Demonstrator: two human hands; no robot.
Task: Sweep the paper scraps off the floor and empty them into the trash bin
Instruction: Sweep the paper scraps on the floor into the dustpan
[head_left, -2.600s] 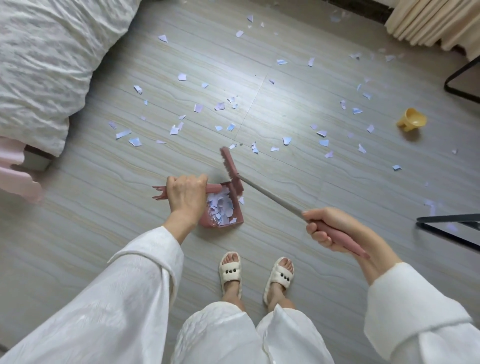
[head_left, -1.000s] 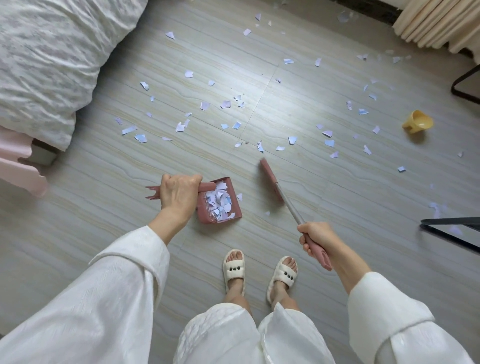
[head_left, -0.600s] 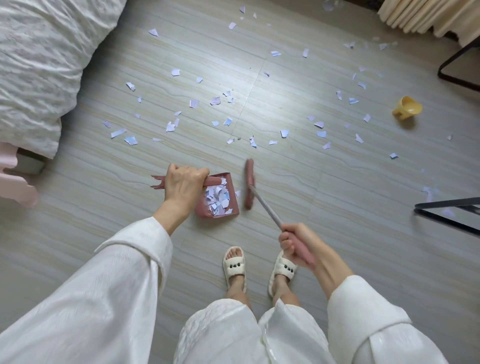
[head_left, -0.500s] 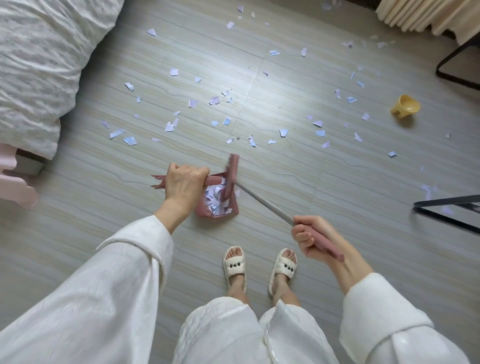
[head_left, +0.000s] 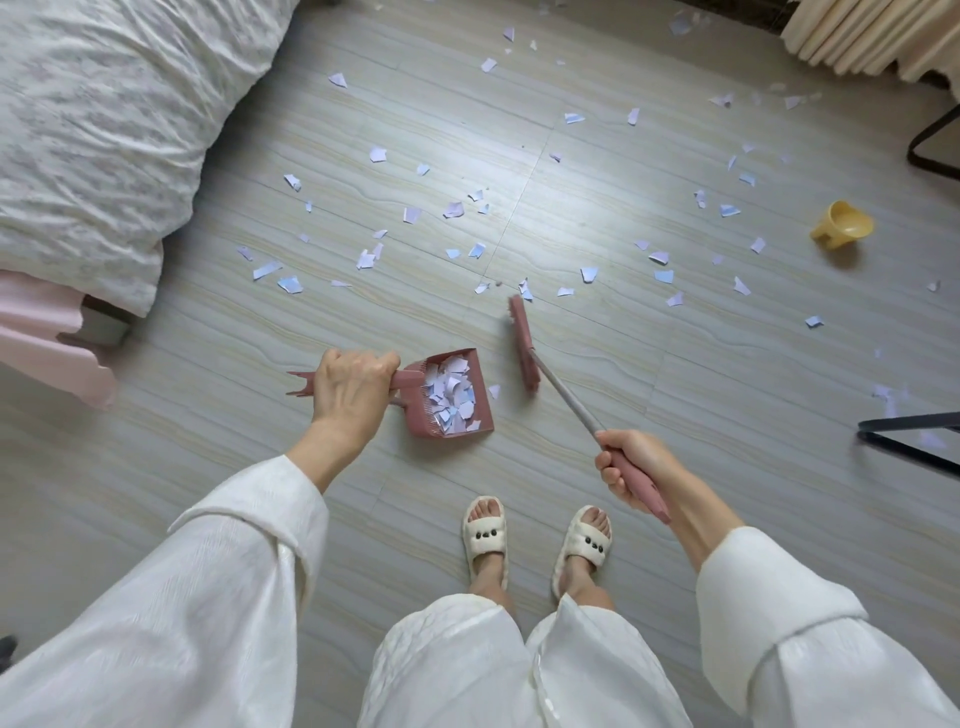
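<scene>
My left hand (head_left: 349, 391) is clamped around the handle of the dustpan (head_left: 451, 397), which sits on the floor (head_left: 208, 395) with its open mouth facing right. It already carries a heap of scraps (head_left: 451, 399) — white and pale blue, piled against the back wall. 1 loose piece lies on the floor just beside the pan's mouth.

My right hand (head_left: 631, 470) is closed tight on the pink grip of the broom (head_left: 522, 349). Its grey shaft runs up and left to the pink head, which stands to the right of the pan, near it but apart. The head's far end reaches almost to the nearest loose pieces.

Beyond the broom, many more bits of paper (head_left: 587, 274) are strewn across the grey planks, reaching toward the curtain (head_left: 862, 36) at top right. A yellow cup (head_left: 844, 226) lies tipped on its side at the right. The bed (head_left: 98, 119) fills the upper left. I see my 2 feet in cream slippers (head_left: 485, 535) below the pan — no bin is in view.
</scene>
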